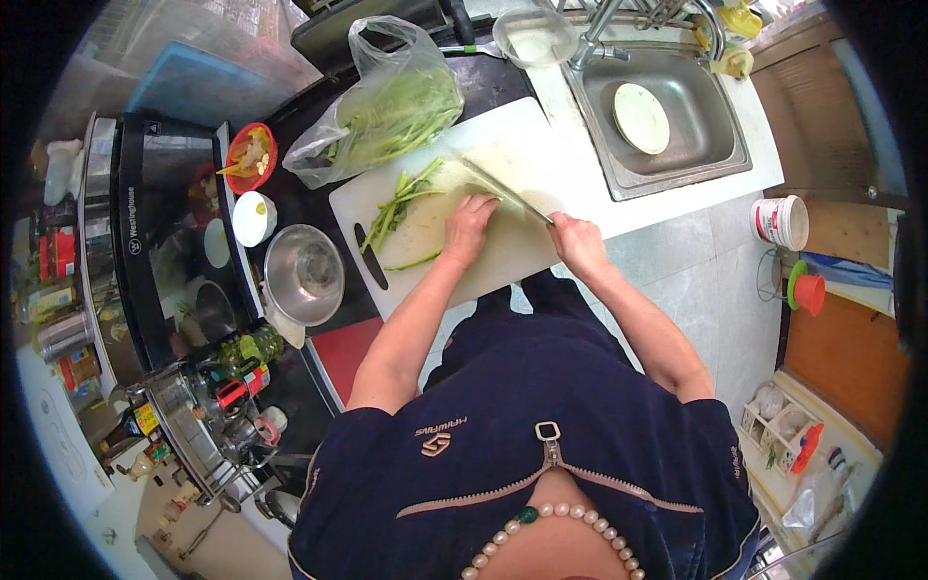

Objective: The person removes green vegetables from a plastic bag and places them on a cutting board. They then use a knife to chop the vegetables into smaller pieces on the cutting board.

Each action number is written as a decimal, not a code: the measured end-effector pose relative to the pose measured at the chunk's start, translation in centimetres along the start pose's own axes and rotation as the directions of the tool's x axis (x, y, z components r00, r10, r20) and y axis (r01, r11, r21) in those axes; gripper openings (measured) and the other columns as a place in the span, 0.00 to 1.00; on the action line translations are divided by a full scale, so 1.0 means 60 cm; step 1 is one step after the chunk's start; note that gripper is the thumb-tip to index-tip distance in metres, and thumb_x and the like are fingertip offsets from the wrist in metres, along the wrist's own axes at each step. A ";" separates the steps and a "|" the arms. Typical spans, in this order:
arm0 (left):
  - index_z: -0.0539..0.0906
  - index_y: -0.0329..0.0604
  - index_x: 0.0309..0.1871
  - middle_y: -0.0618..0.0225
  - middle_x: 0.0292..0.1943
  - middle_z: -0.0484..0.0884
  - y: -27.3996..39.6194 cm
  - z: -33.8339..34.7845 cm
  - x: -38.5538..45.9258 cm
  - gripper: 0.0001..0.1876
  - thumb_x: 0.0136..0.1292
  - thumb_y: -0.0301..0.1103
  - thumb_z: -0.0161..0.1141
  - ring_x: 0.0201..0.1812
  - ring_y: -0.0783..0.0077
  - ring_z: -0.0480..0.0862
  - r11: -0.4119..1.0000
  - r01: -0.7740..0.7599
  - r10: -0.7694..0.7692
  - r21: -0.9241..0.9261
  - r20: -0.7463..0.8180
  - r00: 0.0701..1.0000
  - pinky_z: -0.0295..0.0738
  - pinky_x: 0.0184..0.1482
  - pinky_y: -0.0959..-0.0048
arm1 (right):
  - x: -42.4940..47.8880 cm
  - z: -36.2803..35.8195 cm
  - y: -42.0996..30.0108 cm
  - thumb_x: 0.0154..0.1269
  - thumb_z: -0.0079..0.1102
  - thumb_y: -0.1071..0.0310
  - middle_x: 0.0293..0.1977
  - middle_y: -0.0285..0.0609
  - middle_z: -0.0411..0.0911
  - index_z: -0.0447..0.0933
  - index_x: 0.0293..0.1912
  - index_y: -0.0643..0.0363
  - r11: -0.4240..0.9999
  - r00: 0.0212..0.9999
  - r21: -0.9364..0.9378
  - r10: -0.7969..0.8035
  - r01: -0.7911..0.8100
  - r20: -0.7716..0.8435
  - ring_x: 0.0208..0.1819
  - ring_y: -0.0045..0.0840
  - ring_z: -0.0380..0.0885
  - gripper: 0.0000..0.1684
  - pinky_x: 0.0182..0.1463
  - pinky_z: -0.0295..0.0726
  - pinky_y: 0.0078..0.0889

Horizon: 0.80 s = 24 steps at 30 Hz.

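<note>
My right hand (578, 241) is closed around the handle of a kitchen knife (500, 187), whose blade slants up and left over a white plastic cutting board (522, 257). Beside the blade, my left hand (470, 226) presses a green stem to the board; its fingers hide most of that stem. A pile of green vegetable stems (397, 205) lies on the board's left part, and a single stem (413, 262) stretches toward my left hand. Behind the board, a clear plastic bag (406, 101) holds more leafy greens and overlaps the board's edge.
Left of the board stand a steel bowl (304, 275), a white bowl (254, 219) and a red basket (270, 170) with food pieces. A steel sink (696, 156) with a plate (641, 119) is at the right. A clear container (535, 40) sits by the faucet (598, 32).
</note>
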State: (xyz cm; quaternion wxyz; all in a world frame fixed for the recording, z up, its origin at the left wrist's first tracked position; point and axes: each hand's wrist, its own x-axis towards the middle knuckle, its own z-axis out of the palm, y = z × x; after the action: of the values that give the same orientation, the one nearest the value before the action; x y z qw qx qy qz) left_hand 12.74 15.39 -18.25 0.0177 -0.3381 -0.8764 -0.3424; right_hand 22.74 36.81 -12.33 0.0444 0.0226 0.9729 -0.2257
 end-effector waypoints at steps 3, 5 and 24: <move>0.85 0.42 0.48 0.65 0.51 0.84 -0.002 -0.001 -0.001 0.21 0.50 0.14 0.55 0.52 0.56 0.81 1.000 -0.011 0.011 0.015 0.016 1.000 0.80 0.51 0.62 | -0.005 -0.031 -0.014 0.66 0.51 0.67 0.35 0.52 0.83 0.76 0.40 0.60 1.000 0.999 -0.021 -0.011 0.011 0.031 0.34 0.48 0.84 0.08 0.39 0.82 0.49; 0.85 0.42 0.48 0.65 0.51 0.84 -0.004 0.002 -0.005 0.20 0.51 0.15 0.56 0.52 0.57 0.82 0.999 -0.031 0.031 0.034 -0.006 1.000 0.81 0.51 0.63 | -0.012 -0.055 -0.025 0.65 0.50 0.70 0.35 0.52 0.83 0.75 0.39 0.60 0.997 0.995 -0.074 -0.013 0.021 0.097 0.35 0.48 0.84 0.07 0.39 0.82 0.49; 0.85 0.41 0.49 0.63 0.50 0.85 0.001 -0.005 -0.005 0.21 0.51 0.13 0.55 0.52 0.56 0.82 1.000 0.001 -0.001 -0.002 0.025 1.000 0.80 0.52 0.63 | -0.007 -0.027 -0.016 0.67 0.51 0.66 0.34 0.55 0.83 0.76 0.38 0.61 1.000 1.000 -0.002 -0.002 0.002 0.023 0.35 0.49 0.84 0.09 0.39 0.82 0.52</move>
State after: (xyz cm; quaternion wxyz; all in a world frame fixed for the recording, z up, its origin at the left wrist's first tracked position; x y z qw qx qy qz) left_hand 12.93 15.03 -18.06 0.0064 -0.3418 -0.8765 -0.3390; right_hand 22.98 36.65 -10.43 0.0553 0.0189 0.9726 -0.2251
